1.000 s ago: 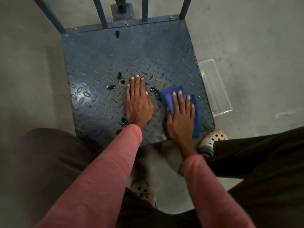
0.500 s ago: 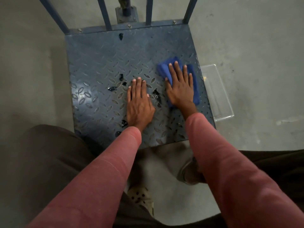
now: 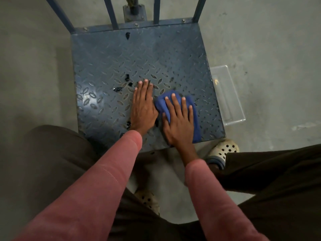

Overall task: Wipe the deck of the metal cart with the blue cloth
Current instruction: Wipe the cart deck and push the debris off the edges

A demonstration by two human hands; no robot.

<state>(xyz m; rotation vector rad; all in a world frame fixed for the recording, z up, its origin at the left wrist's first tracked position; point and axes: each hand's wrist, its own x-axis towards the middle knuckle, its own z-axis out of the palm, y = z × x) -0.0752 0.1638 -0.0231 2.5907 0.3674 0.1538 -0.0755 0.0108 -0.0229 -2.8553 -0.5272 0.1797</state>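
Observation:
The metal cart's deck point(image 3: 121, 54) is blue-grey checker plate and fills the upper middle of the head view. Several small black blobs point(image 3: 127, 78) lie on it around its middle. My right hand point(image 3: 178, 122) presses flat, fingers spread, on the blue cloth point(image 3: 194, 115) near the deck's front right corner. My left hand point(image 3: 143, 108) lies flat and open on the bare plate just left of the cloth, touching it at the thumb side.
Blue upright bars point(image 3: 112, 14) rise along the deck's far edge. A clear plastic tray point(image 3: 229, 100) lies on the concrete floor against the deck's right side. My feet in perforated clogs point(image 3: 224, 150) stand at the deck's front edge.
My right hand has pulled the cloth back from the deck's right middle toward the front edge and a little leftward, against my left hand. The left hand has stayed put.

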